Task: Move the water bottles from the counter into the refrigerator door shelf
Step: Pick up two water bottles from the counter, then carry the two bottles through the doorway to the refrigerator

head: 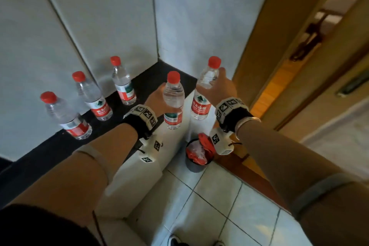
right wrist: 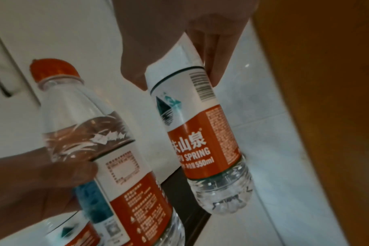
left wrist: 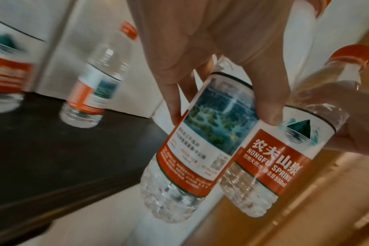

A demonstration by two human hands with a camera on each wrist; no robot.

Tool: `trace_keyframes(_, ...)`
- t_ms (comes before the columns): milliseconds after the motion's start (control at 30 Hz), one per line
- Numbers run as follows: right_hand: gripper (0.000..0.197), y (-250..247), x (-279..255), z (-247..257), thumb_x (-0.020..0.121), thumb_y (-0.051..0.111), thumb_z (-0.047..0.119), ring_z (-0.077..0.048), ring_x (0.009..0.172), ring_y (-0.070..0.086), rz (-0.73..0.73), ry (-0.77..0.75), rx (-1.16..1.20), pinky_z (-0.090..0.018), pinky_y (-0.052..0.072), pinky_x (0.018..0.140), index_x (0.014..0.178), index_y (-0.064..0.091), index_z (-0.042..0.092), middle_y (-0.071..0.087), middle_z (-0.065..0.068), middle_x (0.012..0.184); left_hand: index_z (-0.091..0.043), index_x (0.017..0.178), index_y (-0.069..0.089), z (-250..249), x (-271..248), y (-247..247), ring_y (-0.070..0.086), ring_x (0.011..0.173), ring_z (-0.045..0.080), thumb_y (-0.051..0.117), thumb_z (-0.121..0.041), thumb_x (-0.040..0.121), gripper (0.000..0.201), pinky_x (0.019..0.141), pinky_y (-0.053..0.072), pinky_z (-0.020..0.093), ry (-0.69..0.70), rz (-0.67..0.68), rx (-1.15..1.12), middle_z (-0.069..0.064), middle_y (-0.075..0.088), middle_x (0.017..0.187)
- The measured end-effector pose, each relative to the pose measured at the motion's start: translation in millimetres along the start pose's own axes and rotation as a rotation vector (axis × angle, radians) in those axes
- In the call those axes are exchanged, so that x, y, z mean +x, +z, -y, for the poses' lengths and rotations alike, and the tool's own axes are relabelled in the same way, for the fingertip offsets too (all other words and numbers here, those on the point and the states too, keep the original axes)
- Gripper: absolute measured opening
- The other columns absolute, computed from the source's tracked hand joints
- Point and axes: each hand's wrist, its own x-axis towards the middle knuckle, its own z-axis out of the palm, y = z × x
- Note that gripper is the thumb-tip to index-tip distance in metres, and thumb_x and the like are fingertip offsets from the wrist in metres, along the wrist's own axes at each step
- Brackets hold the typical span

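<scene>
Right now both hands are out over the corner of the dark counter [head: 50, 152], each one wrapped around a water bottle. The left hand [head: 157, 98] grips a bottle [head: 173, 100] by its clear upper body, fingers curled around it from behind, and the left wrist view shows the fingertips [left wrist: 269, 113] pressed at the top edge of the label, with the bottle hanging tilted and its base clear of the counter. The right hand [head: 218, 88] holds a second bottle [head: 203, 94] the same way, thumb and fingers closed around it just above the label, its red cap [head: 214, 62] sticking up past the knuckles. From the right wrist camera that bottle's base also hangs free, beside the white tiled wall [right wrist: 284, 149]. The two held bottles sit just beside each other, close enough that their labels overlap in the left wrist view; whether they touch I cannot tell. Three more bottles stand upright on the counter to the left: one near the front edge [head: 65, 118], one in the middle [head: 91, 96] and one at the back [head: 122, 81] by the wall. Down on the tiled floor [head: 229, 205] sits a small bin [head: 196, 158] with a red liner, below the right wrist. A wooden door frame [head: 265, 36] runs along the right side.
</scene>
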Motion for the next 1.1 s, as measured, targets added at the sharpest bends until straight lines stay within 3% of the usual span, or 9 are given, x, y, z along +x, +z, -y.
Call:
trace_keyframes(300, 0.08, -141, -57, -107, 0.073, 0.073, 0.042, -0.031, 0.107, 0.061, -0.28, 0.226, -0.027, -0.037, 0.051, 0.083, 0.135, 0.028, 0.018, 0.059, -0.01, 0.123, -0.019, 0.117, 0.048, -136, 15, 115, 0.059, 0.11, 0.025, 0.084, -0.019, 0.06, 0.067, 0.1, 0.045, 0.048, 0.259, 0.285, -0.074, 0.005, 0.063, 0.117)
trace_keyframes(400, 0.081, -185, -84, -147, 0.071, 0.074, 0.042, -0.031, 0.105, 0.061, -0.383, 0.294, -0.05, -0.039, 0.052, 0.083, 0.135, 0.03, 0.019, 0.06, -0.01, 0.12, -0.021, 0.113, 0.053, -176, 6, 164, 0.059, 0.109, 0.024, 0.084, -0.018, 0.061, 0.061, 0.101, 0.044, 0.049, 0.297, 0.423, -0.118, -0.001, 0.064, 0.111)
trace_keyframes(500, 0.079, -230, -114, -187, 0.073, 0.073, 0.042, -0.031, 0.1, 0.063, -0.461, 0.373, -0.081, -0.037, 0.052, 0.079, 0.135, 0.03, 0.019, 0.063, -0.011, 0.115, -0.021, 0.124, 0.049, -218, -7, 219, 0.055, 0.117, 0.023, 0.089, -0.037, 0.044, 0.091, 0.104, 0.041, 0.053, 0.335, 0.538, -0.204, -0.003, 0.06, 0.121)
trace_keyframes(633, 0.079, -285, -161, -239, 0.073, 0.072, 0.044, -0.033, 0.099, 0.064, -0.52, 0.453, -0.085, -0.041, 0.054, 0.082, 0.133, 0.031, 0.015, 0.064, -0.013, 0.115, -0.019, 0.131, 0.042, -279, -39, 292, 0.051, 0.117, 0.02, 0.082, -0.013, 0.063, 0.079, 0.107, 0.038, 0.045, 0.384, 0.66, -0.159, -0.003, 0.055, 0.123)
trace_keyframes(700, 0.077, -313, -187, -267, 0.073, 0.072, 0.043, -0.034, 0.1, 0.063, -0.562, 0.486, -0.088, -0.042, 0.054, 0.082, 0.132, 0.032, 0.013, 0.064, -0.015, 0.115, -0.018, 0.129, 0.046, -311, -59, 328, 0.052, 0.118, 0.021, 0.083, -0.017, 0.061, 0.078, 0.108, 0.036, 0.044, 0.389, 0.773, -0.136, -0.002, 0.056, 0.125)
trace_keyframes(767, 0.075, -344, -214, -294, 0.073, 0.073, 0.041, -0.034, 0.101, 0.063, -0.611, 0.525, -0.096, -0.039, 0.052, 0.081, 0.131, 0.033, 0.014, 0.064, -0.014, 0.115, -0.019, 0.125, 0.049, -338, -75, 364, 0.054, 0.118, 0.023, 0.087, -0.02, 0.054, 0.08, 0.108, 0.037, 0.052, 0.415, 0.853, -0.165, 0.0, 0.059, 0.125)
trace_keyframes(867, 0.076, -388, -255, -331, 0.075, 0.073, 0.039, -0.032, 0.104, 0.062, -0.654, 0.602, -0.104, -0.032, 0.047, 0.076, 0.134, 0.031, 0.016, 0.063, -0.012, 0.118, -0.027, 0.132, 0.042, -379, -98, 419, 0.051, 0.124, 0.024, 0.09, -0.038, 0.044, 0.101, 0.106, 0.037, 0.055, 0.537, 0.879, -0.142, 0.0, 0.055, 0.133)
trace_keyframes(967, 0.079, -426, -293, -365, 0.074, 0.073, 0.042, -0.03, 0.101, 0.064, -0.714, 0.682, -0.134, -0.039, 0.055, 0.078, 0.135, 0.029, 0.017, 0.064, -0.01, 0.117, -0.024, 0.134, 0.038, -421, -134, 464, 0.05, 0.125, 0.024, 0.086, -0.034, 0.053, 0.095, 0.108, 0.036, 0.052, 0.678, 0.91, -0.085, 0.002, 0.053, 0.135)
trace_keyframes(1100, 0.076, -469, -339, -408, 0.072, 0.073, 0.046, -0.028, 0.098, 0.066, -0.801, 0.778, -0.148, -0.043, 0.056, 0.08, 0.131, 0.034, 0.017, 0.065, -0.008, 0.115, -0.02, 0.135, 0.039, -466, -174, 525, 0.053, 0.121, 0.021, 0.084, -0.041, 0.045, 0.103, 0.106, 0.039, 0.046, 0.745, 1.047, -0.126, -0.001, 0.056, 0.129)
